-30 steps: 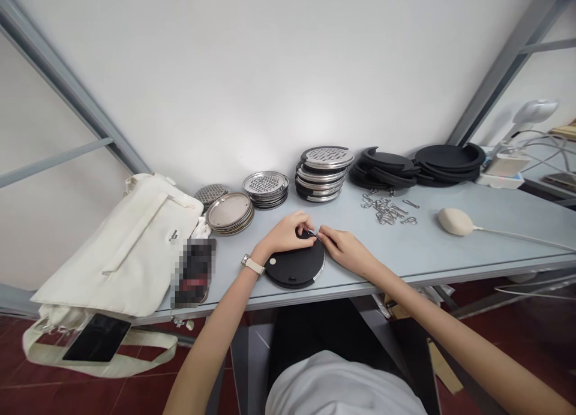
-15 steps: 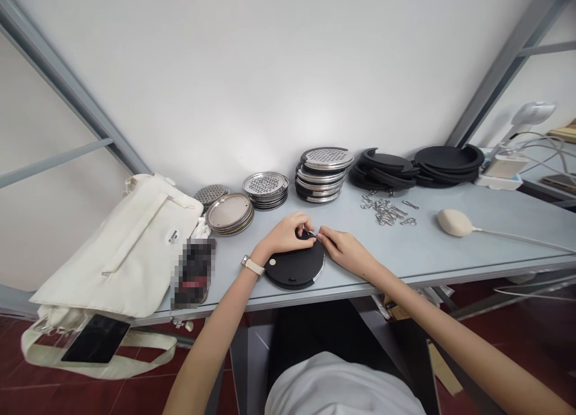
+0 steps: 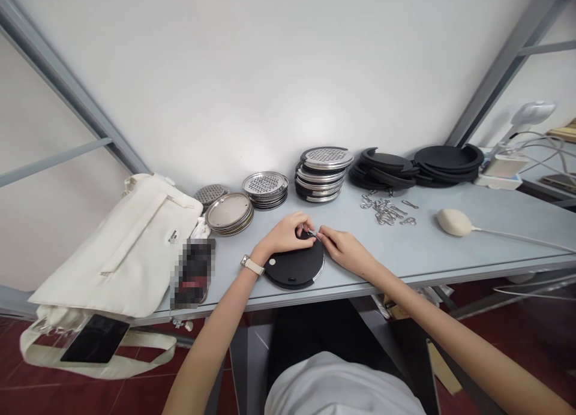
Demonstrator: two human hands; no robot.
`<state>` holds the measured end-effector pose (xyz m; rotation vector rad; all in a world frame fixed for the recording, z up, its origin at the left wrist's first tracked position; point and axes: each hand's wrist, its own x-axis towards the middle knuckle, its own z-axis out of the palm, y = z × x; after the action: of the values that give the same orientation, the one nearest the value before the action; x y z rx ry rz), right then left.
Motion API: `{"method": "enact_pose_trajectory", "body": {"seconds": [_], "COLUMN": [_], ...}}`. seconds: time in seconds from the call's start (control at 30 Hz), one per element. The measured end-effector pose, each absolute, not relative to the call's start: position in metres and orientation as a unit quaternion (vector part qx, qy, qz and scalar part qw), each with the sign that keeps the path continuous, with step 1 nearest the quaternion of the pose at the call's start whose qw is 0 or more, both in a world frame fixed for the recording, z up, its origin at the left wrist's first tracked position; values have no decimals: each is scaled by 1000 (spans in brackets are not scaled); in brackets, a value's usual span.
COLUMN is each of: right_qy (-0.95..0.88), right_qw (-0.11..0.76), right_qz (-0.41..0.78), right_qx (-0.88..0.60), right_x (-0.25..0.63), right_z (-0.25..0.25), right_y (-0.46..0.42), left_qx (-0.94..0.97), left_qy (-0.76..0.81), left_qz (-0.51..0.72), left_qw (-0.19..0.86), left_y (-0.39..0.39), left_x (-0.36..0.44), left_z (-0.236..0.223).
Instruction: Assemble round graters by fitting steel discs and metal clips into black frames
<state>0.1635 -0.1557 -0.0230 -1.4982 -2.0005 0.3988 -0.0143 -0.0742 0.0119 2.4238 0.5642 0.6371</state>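
Note:
A black round holder (image 3: 294, 265) with a silver rim at its right lies flat near the table's front edge. My left hand (image 3: 290, 232) rests on its far side, thumb and fingers closed on the edge. Between my hands shows a small silver metal clip (image 3: 312, 232) at the far right of the holder. My right hand (image 3: 339, 247) pinches the clip's near end; its fingertips hide part of it. A pile of similar metal clips (image 3: 385, 211) lies beyond my right hand.
Along the wall stand stacked grater discs (image 3: 265, 185), plain metal discs (image 3: 228, 213), rimmed graters (image 3: 327, 157) and black holders (image 3: 387, 162). A white bag (image 3: 121, 247) lies at left. Right of the clips is a beige oval object (image 3: 454, 222) with a cord.
The silver clip shows more clearly between my fingertips. Both hands and the holder stay nearly in place.

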Motion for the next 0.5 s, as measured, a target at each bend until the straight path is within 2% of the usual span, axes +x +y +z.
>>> {"method": "enact_pose_trajectory", "body": {"seconds": [0.5], "right_qy": [-763], "right_qw": [246], "right_qz": [103], "right_qx": [-588], "right_x": [161], "right_z": [-23], "right_y": [-153], "left_qx": [907], "left_qy": [221], "left_qz": [227], "left_qw": [276], "left_y": [-74], "left_x": [-13], "left_z": [12]}}
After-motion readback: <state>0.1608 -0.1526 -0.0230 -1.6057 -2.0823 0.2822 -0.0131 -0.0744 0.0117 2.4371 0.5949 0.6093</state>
